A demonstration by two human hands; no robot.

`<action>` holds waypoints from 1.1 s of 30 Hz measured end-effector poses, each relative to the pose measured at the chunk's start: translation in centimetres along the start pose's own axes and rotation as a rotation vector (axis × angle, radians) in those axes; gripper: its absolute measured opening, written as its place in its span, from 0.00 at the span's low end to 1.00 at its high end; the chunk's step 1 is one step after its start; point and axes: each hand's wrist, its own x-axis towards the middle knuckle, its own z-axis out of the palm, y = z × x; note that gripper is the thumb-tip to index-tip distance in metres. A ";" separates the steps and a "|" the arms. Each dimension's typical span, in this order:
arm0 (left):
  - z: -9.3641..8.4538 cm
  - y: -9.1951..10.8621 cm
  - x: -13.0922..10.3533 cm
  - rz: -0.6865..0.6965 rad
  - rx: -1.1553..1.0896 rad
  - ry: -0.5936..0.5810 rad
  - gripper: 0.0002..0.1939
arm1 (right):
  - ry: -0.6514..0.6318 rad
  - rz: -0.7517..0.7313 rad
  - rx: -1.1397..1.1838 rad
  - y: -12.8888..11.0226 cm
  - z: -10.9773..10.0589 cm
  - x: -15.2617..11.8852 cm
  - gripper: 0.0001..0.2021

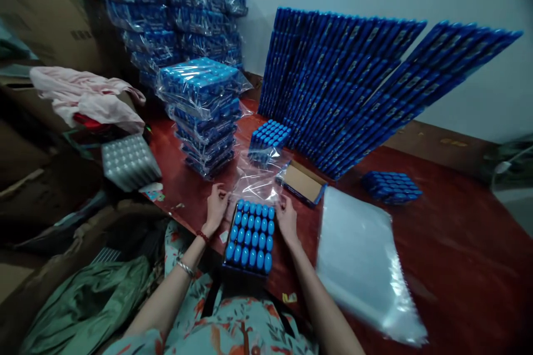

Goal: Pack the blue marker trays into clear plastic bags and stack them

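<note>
Just in front of my body is a box filled with rows of blue-topped pieces. A clear plastic bag spreads out flat beyond its far end, its near edge meeting the box. My left hand pinches the bag's left edge, close to the box's far left corner. On the other side, my right hand is closed on the bag's right edge, beside the far right corner. Whether the bag reaches under the box, I cannot tell.
Wrapped blue packs are stacked ahead to the left. Behind them lean tall rows of blue packs. A loose blue block, an open cardboard tray and a pile of clear bags lie on the red table.
</note>
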 end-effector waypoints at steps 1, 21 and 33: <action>0.2 -0.2 -0.2 0.001 0.006 -0.043 0.12 | -0.005 0.001 -0.002 -0.1 0.1 -0.3 0.25; 1.2 0.1 -8.4 -0.084 0.211 -0.142 0.09 | 0.090 0.078 0.186 0.5 -1.6 -7.6 0.16; 1.6 0.3 -7.3 -0.213 0.126 -0.109 0.13 | -0.029 0.200 0.165 1.9 -2.1 -4.8 0.16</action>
